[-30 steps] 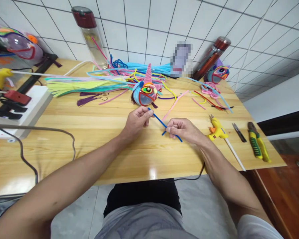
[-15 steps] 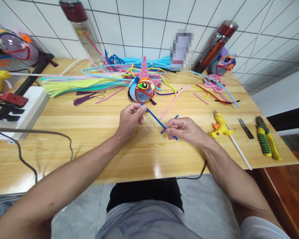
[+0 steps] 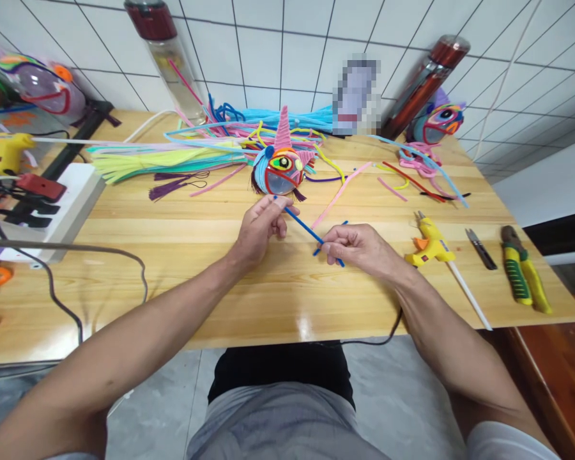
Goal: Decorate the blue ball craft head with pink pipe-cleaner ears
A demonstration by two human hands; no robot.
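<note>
Both my hands pinch one blue pipe cleaner (image 3: 305,229) above the wooden table (image 3: 172,255). My left hand (image 3: 261,227) grips its upper left end between thumb and fingers. My right hand (image 3: 354,246) is closed on its lower right part, where a short end bends back up. Just behind my left hand stands a fish-like craft head (image 3: 278,171) wrapped in blue, red and pink pipe cleaners, with a pink horn.
Loose pipe cleaners (image 3: 182,150) lie spread across the back of the table. A yellow glue gun (image 3: 431,246), small snips (image 3: 480,249) and green pliers (image 3: 522,271) lie at right. A power strip (image 3: 52,204), cables and another glue gun (image 3: 4,150) sit at left. Two tall bottles stand by the wall.
The short free end by my right hand has bent upward. Both hands stay closed on the blue pipe cleaner; the view has shifted slightly.
</note>
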